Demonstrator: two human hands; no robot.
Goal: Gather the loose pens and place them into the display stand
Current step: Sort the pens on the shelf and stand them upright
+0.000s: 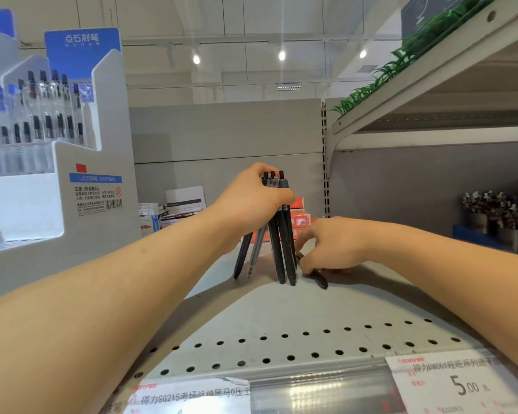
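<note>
A shop worker's left hand grips a bundle of dark pens near their clicker ends, standing them tips-down on the grey perforated shelf, where they splay apart at the bottom. Just right of the bundle, the right hand reaches down with fingers curled over one more loose pen lying flat on the shelf; the fingertips touch it, though whether it is actually pinched cannot be told from here. The gathering looks close to done: no other stray pens show on the shelf around the bundle. The placing has not begun. The white tiered display stand, already stocked with rows of pens in its upper tiers, rises well to the left of the bundle, apart from both hands. Small boxes sit behind the bundle against the back panel, and price tags line the shelf's front edge, nearer than the bundle.
</note>
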